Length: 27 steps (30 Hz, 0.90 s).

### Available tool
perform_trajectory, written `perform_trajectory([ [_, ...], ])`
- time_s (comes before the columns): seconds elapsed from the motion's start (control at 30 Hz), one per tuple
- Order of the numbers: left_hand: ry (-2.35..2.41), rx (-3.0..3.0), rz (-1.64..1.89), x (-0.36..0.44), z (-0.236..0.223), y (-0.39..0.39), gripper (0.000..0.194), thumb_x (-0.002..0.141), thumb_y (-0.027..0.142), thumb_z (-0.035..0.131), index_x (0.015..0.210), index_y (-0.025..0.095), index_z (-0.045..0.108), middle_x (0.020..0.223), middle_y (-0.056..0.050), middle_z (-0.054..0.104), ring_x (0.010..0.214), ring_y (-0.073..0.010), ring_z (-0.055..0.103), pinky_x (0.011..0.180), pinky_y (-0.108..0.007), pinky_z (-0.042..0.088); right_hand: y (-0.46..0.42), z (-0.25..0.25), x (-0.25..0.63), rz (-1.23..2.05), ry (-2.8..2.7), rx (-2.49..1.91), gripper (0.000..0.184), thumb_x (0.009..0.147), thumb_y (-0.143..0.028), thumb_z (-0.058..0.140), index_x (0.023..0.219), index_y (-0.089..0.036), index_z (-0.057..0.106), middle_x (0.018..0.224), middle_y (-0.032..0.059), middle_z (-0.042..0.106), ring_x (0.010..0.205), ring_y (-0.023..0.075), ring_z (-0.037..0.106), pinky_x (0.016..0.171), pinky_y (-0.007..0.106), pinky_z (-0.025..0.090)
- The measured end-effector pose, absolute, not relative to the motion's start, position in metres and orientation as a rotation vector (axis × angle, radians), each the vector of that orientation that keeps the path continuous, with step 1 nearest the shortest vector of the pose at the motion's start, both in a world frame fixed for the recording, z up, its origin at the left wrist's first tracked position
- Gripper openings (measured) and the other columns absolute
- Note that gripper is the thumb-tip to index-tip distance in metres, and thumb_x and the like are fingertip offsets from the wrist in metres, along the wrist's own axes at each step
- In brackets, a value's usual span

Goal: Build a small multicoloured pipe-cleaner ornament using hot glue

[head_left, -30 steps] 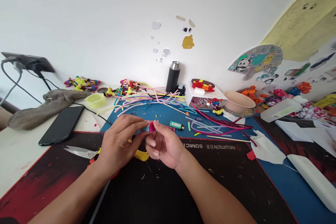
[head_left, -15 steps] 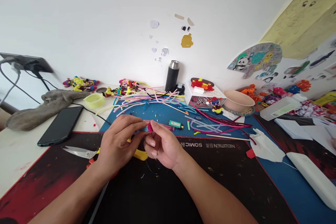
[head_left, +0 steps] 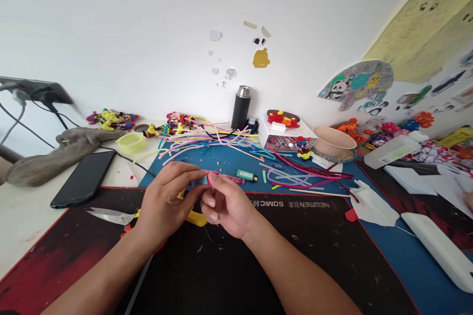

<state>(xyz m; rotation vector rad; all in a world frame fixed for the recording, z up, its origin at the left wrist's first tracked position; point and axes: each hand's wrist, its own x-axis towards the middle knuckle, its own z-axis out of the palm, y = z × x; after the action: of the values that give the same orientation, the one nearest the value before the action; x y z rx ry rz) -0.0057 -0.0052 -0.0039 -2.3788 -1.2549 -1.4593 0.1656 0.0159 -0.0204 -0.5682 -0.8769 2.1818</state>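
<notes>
A small light-blue and magenta fuzzy piece, apparently made of pipe cleaner, sits between my two hands above the black mat. The fingertips of my left hand pinch its light-blue part. My right hand presses its thumb over the magenta end, with the other fingers curled beneath; most of the piece is hidden. Scissors with yellow and red handles lie partly under my left hand and forearm.
Pipe cleaners in several colours spread behind my hands, near a black thermos. A phone lies left; a beige bowl and white mask are right. Part of another person's hand shows at the right edge.
My right thumb has moved slightly left and now covers more of the magenta end. The left hand keeps its pinch. The whole view has shifted a little.
</notes>
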Motion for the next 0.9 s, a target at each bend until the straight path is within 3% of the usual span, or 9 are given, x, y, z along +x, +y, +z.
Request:
perform_trajectory([
  [0.27,-1.213,-2.384,-1.438,-0.0053,-0.0061,-0.0044,0.016,0.103,0.013,0.071,0.112,0.025,0.077,0.101,-0.004,0.079,0.092,-0.0223,0.074,0.087,-0.037,0.06,0.0165,-0.0222,0.1642,2.194,-0.87,-0.553,0.056,0.084,-0.069,0.087,0.085,-0.024,0.052,0.058,-0.0111,0.052,0.04,0.0082,0.043,0.041,0.026,0.024],
  [0.47,-1.245,-2.413,-1.374,-0.0056,-0.0107,-0.0038,0.031,0.104,0.011,0.068,0.132,0.024,0.07,0.109,-0.006,0.078,0.098,-0.0237,0.072,0.09,-0.038,0.058,0.0194,-0.0257,0.1659,2.229,-0.811,-0.556,0.051,0.084,-0.063,0.087,0.085,-0.024,0.054,0.057,-0.0107,0.05,0.042,0.0084,0.042,0.043,0.026,0.024],
  [0.6,-1.231,-2.454,-1.402,-0.0053,-0.0091,-0.004,0.025,0.105,0.012,0.067,0.127,0.025,0.073,0.113,-0.007,0.077,0.102,-0.0238,0.072,0.092,-0.037,0.058,0.0191,-0.0248,0.1659,2.227,-0.817,-0.549,0.05,0.088,-0.06,0.085,0.08,-0.023,0.053,0.058,-0.0097,0.05,0.042,0.0082,0.042,0.044,0.026,0.024],
  [0.9,-1.487,-2.482,-1.577,-0.008,-0.0042,-0.008,0.019,0.104,0.022,0.07,0.122,0.027,0.074,0.111,-0.002,0.077,0.097,-0.0208,0.07,0.088,-0.034,0.057,0.0222,-0.0236,0.1709,2.289,-0.957,-0.578,0.071,0.099,-0.081,0.059,0.06,-0.022,0.051,0.047,-0.0057,0.043,0.042,0.0088,0.038,0.047,0.027,0.025],
])
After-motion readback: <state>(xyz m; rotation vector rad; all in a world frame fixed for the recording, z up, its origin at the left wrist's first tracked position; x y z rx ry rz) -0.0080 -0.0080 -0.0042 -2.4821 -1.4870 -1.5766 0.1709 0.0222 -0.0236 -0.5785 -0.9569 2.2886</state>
